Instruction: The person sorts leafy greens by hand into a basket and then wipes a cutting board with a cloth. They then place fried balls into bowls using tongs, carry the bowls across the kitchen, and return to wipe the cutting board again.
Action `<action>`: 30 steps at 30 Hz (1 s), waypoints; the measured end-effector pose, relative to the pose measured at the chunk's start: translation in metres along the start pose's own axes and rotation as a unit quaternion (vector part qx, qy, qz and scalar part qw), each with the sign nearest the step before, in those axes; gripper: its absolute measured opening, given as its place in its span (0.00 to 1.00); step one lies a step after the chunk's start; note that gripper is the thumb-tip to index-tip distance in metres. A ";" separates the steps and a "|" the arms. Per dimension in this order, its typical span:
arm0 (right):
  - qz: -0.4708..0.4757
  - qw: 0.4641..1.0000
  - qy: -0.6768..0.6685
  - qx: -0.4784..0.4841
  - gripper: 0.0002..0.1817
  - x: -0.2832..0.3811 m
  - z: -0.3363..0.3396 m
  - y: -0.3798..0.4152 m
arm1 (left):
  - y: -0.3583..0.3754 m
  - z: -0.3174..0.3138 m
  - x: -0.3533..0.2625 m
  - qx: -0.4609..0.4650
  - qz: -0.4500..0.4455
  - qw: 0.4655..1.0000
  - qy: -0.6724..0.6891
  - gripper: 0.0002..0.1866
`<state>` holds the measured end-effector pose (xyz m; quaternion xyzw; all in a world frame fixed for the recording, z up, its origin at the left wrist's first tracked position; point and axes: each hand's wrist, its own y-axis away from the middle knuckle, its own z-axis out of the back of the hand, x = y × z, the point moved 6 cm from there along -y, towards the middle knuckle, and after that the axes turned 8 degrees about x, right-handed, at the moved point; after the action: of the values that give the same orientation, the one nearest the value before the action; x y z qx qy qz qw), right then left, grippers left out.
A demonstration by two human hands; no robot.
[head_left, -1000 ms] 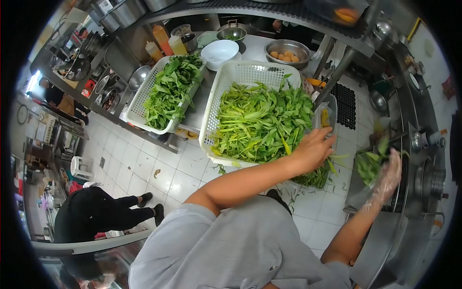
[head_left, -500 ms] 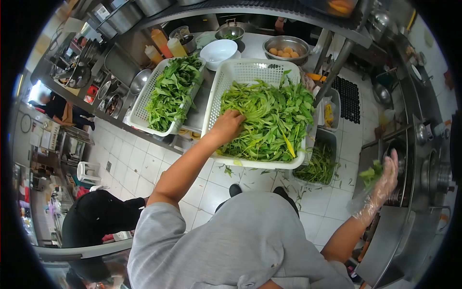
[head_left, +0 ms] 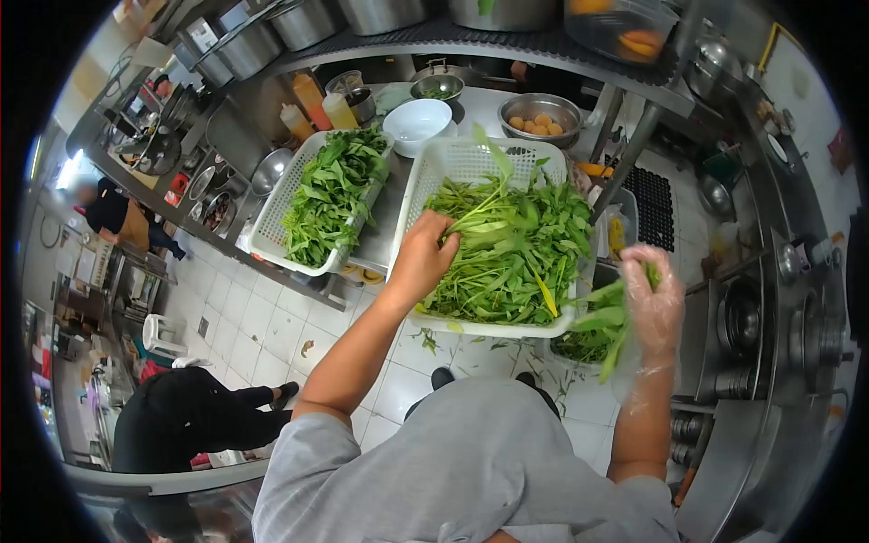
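Observation:
My bare left hand grips the stems of a bunch of leafy greens, lifted a little above the heap in a large white perforated basket. Out to the right, my right hand wears a clear plastic glove. Its fingers are curled round more leafy greens, whose leaves hang down on the left side of the hand. Left of the large basket stands a narrower white basket, also filled with greens. Below my right hand, a floor bin with cut greens is partly hidden.
Behind the baskets are a white bowl, squeeze bottles and a metal bowl of round orange-brown items. A shelf with pots overhangs the counter. One person bends at lower left; another stands farther off.
My left hand has raised a bunch of greens from the heap. My right hand has swung inward from the far right with greens in it. The view has tilted up slightly.

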<state>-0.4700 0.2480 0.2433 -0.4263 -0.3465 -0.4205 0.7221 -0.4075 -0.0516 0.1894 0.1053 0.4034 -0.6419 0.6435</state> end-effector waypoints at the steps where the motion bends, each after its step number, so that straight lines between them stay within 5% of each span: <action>1: 0.065 0.998 -0.017 0.015 0.05 0.017 -0.006 -0.002 | 0.001 -0.003 -0.002 0.004 -0.002 1.000 0.003 0.07; 4: 0.041 0.994 -0.040 0.093 0.06 0.047 -0.027 -0.008 | 0.004 -0.012 -0.009 0.025 0.011 1.000 -0.007 0.07; 7: 0.292 0.940 0.144 0.098 0.06 0.078 -0.052 -0.016 | 0.005 -0.019 -0.019 0.024 -0.028 0.999 -0.016 0.05; 13: 0.186 0.876 0.371 0.247 0.08 0.040 -0.102 -0.033 | 0.003 -0.034 -0.049 0.090 -0.049 0.995 0.016 0.07; 14: 0.264 0.855 0.378 0.236 0.10 0.041 -0.105 -0.027 | 0.002 -0.039 -0.055 0.100 -0.063 0.993 0.023 0.06; 17: 0.182 0.858 0.372 0.304 0.10 0.022 -0.102 -0.025 | -0.004 -0.057 -0.072 0.116 -0.085 0.989 0.028 0.04; 19: 0.167 0.868 0.384 0.266 0.08 0.002 -0.087 -0.021 | -0.008 -0.070 -0.085 0.093 -0.135 0.985 0.044 0.07; 21: 0.136 0.965 0.190 0.121 0.09 -0.011 -0.046 -0.028 | -0.013 -0.085 -0.103 0.103 -0.145 0.982 0.067 0.08; 24: -0.102 0.988 0.111 -0.034 0.14 -0.047 0.037 -0.039 | -0.012 -0.121 -0.129 0.121 -0.157 0.975 0.100 0.11; 26: -0.170 0.971 -0.004 -0.168 0.16 -0.070 0.083 -0.028 | -0.013 -0.151 -0.131 0.132 -0.154 0.973 0.110 0.12; 30: -0.083 0.973 0.029 -0.213 0.23 -0.111 0.159 0.002 | -0.012 -0.143 -0.129 0.092 -0.185 0.974 0.095 0.16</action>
<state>-0.5360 0.4273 0.2109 -0.5275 -0.2620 -0.5551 0.5873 -0.4538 0.1353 0.1849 0.1477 0.4141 -0.7715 0.4598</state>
